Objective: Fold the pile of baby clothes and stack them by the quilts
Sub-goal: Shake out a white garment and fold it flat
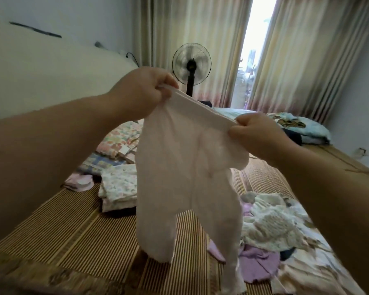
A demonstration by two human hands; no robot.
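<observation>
While left hand (141,93) and right hand (259,133) are pinching waistband corners, pink baby pants (179,177) hanging above bed mat (73,231); spreading step seemingly running; next move calling for laying flat.

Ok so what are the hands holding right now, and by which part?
A pair of pale pink baby pants, held up by the waistband: the left hand grips one end, the right hand the other.

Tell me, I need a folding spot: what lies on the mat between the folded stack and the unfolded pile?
In the head view, mostly bare mat, partly hidden by the held pink pants; a pink scrap lies near the pile.
</observation>
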